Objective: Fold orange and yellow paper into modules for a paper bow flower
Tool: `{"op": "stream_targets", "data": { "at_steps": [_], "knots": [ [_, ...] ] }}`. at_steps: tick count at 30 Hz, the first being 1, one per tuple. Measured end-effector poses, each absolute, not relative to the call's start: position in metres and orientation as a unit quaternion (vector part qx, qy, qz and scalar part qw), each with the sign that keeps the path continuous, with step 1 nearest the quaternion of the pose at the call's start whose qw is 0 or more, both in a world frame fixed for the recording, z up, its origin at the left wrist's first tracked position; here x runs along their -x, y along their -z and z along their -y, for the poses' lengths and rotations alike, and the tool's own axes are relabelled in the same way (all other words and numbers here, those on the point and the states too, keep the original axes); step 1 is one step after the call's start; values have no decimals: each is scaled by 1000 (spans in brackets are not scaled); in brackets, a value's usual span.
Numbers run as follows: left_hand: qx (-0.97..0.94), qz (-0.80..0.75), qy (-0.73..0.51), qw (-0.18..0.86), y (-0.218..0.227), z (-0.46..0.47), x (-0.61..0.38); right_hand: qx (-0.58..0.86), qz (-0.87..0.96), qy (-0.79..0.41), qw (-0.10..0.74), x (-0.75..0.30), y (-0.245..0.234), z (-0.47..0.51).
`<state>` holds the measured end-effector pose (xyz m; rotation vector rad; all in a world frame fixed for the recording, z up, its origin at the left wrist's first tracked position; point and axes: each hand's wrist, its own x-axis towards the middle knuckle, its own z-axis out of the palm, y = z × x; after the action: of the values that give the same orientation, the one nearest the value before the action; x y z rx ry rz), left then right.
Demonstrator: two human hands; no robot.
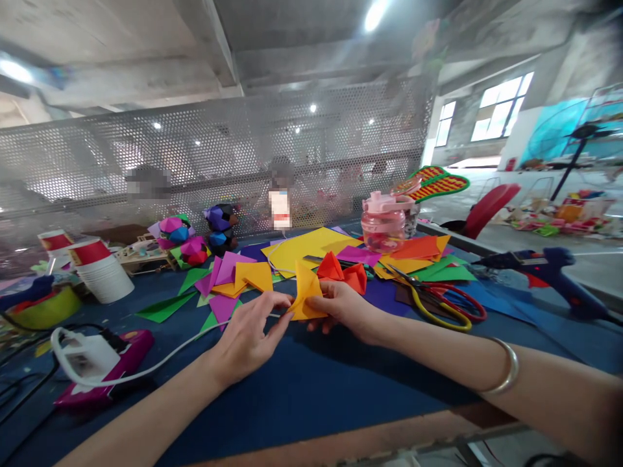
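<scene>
Between my two hands is a folded piece of yellow-orange paper [307,292], raised above the blue table. My left hand [250,331] pinches its lower left corner with thumb and fingertips. On the other side, my right hand [343,305] grips the paper's right side, thumb in front and some fingers hidden behind. Just behind the paper lie folded red-orange paper pieces [341,271]. Folded orange paper [254,277] and purple paper [227,267] lie beyond my left hand. Scissors [440,305] with yellow and red handles rest to the right of my right hand.
A glue gun [545,269] stands at the right edge. A pink bottle [383,224] is at the back. Stacked paper cups [100,272] and a purple power strip [114,370] with a white cable sit left. Folded paper balls [182,239] stand by the perforated screen [204,149].
</scene>
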<state>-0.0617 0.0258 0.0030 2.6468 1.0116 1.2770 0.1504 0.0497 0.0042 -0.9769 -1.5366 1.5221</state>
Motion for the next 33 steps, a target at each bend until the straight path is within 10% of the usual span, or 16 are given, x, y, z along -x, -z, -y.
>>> {"op": "stream_targets", "data": {
  "at_steps": [33],
  "knots": [
    [-849, -340, -396, -80, 7, -36, 60, 375, 754, -408, 352, -148, 8, -44]
  ]
}}
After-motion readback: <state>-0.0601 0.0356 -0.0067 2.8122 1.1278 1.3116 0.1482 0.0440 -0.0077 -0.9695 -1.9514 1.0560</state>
